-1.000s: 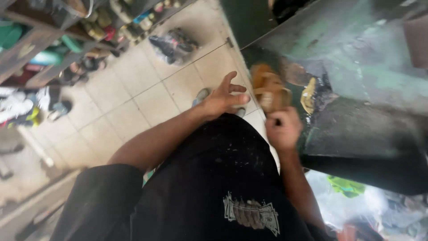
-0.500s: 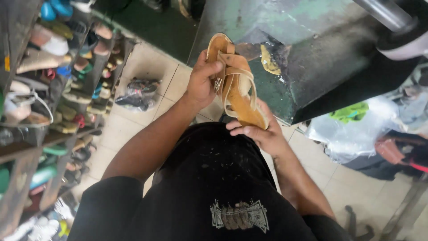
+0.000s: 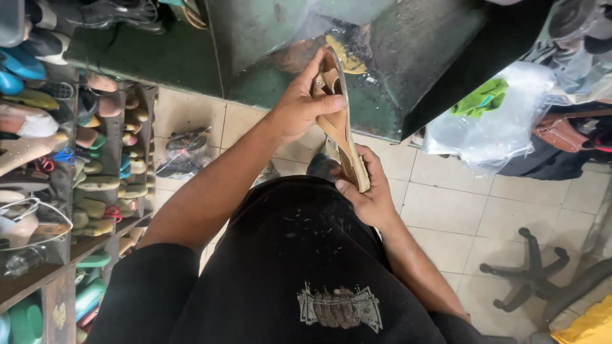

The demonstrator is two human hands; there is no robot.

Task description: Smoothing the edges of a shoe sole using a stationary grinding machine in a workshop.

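A tan strappy sandal (image 3: 341, 124) is held edge-on in the air before the torso, between both hands. Its upper end is clamped by the left hand (image 3: 299, 108), thumb across the straps; its lower end is supported in the closed grip of the right hand (image 3: 370, 191), fingers curled under the sole. Just beyond the upper grip, a green metal bench (image 3: 395, 57) with a worn, stained face is seen. Below the grips lies a tiled floor (image 3: 459, 210). Well to the left of the grips, a rack of shoes (image 3: 95, 159) is shown; to the right, a clear plastic bag (image 3: 497, 121) and a black chair base (image 3: 529, 271).
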